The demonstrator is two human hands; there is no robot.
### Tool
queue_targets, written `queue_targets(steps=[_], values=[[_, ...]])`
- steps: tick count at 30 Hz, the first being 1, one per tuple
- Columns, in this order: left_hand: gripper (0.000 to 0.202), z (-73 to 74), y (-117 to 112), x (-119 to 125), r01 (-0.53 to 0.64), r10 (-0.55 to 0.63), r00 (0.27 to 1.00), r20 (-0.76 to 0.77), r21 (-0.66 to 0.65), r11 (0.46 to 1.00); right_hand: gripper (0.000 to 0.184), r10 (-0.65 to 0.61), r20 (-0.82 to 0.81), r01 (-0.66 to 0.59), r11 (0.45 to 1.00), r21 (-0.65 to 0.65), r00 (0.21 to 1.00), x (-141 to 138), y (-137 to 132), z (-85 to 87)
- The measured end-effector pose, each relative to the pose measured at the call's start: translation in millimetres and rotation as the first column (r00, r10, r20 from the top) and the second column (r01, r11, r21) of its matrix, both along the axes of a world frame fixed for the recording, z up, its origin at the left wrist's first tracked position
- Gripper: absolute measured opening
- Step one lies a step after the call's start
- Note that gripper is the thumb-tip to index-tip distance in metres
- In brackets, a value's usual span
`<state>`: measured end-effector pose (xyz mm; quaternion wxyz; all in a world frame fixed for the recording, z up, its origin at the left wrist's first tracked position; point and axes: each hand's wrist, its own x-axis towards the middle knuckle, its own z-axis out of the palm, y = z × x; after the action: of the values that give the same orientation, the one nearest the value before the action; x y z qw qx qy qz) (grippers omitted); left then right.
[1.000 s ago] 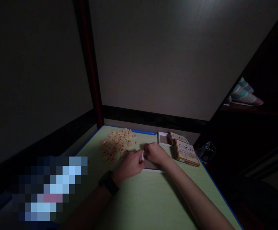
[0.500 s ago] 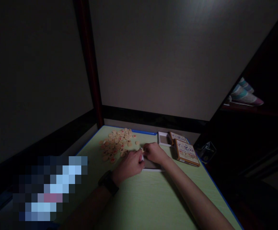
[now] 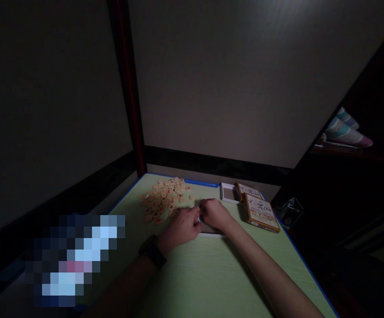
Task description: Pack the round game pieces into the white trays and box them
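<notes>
My left hand (image 3: pixel 184 226), with a dark watch on its wrist, is closed at the left side of a shallow white-edged box tray (image 3: pixel 212 235); its fingertips are hidden. Fingers curled, my right hand (image 3: pixel 216 213) meets it over the tray, pinching what looks like a pale xiangqi piece that is mostly covered. Left of both hands spreads a heap of round wooden xiangqi pieces (image 3: pixel 161 198), some marked in red or black. One loose piece (image 3: pixel 192 198) lies just beyond my fingers.
A second white-edged tray (image 3: pixel 229 193) stands at the back of the green table (image 3: pixel 205 278). To its right are two printed boxes, the nearer box (image 3: pixel 261 213) overlapping the farther box (image 3: pixel 249 191). Walls close off the back and left. A pixelated patch covers the lower left.
The whole view has shifted slightly to the right. Both hands stay together over the tray with only small finger movement; the heap looks the same.
</notes>
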<state>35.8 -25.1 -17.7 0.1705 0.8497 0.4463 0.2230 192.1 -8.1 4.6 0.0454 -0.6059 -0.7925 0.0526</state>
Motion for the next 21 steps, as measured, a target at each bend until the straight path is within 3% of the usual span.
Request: queue_targets(steps=[6, 9, 11, 13, 15, 17, 19, 21], values=[[0.010, 0.7, 4.7, -4.6, -0.021, 0.020, 1.000, 0.020, 0.044, 0.999, 0.019, 0.019, -0.019, -0.019, 1.000, 0.003, 1.000, 2.2, 0.9, 0.6], [0.008, 7.0, 18.7, -16.8, -0.132, 0.128, 0.991, 0.048, 0.092, 0.987, 0.018, 0.031, -0.043, -0.031, 1.000, 0.000, 0.999, 4.6, 1.4, 3.5], [0.005, 12.6, 30.7, -29.1, -0.283, 0.270, 0.958, 0.095, 0.178, 0.942, 0.019, 0.037, -0.066, -0.037, 0.999, -0.001, 0.997, 7.3, 1.9, 6.8], [0.017, 17.3, 41.3, -42.8, -0.442, 0.409, 0.897, 0.171, 0.276, 0.854, 0.024, 0.039, -0.092, -0.040, 0.999, -0.006, 0.995, 10.7, 2.7, 10.4], [0.021, 20.1, 48.4, -55.4, -0.546, 0.507, 0.838, 0.203, 0.306, 0.780, 0.028, 0.042, -0.117, -0.044, 0.999, -0.015, 0.992, 14.6, 3.7, 13.8], [0.022, 20.7, 51.5, -64.8, -0.595, 0.572, 0.803, 0.170, 0.305, 0.744, 0.031, 0.042, -0.139, -0.046, 0.999, -0.024, 0.989, 18.9, 4.9, 17.0], [0.021, 19.6, 51.8, -70.2, -0.595, 0.602, 0.795, 0.076, 0.288, 0.750, 0.036, 0.039, -0.156, -0.044, 0.999, -0.026, 0.987, 23.7, 6.0, 20.1], [0.019, 18.0, 50.7, -72.5, -0.556, 0.585, 0.809, -0.052, 0.254, 0.791, 0.041, 0.035, -0.169, -0.039, 0.999, -0.020, 0.985, 28.9, 6.9, 23.7]])
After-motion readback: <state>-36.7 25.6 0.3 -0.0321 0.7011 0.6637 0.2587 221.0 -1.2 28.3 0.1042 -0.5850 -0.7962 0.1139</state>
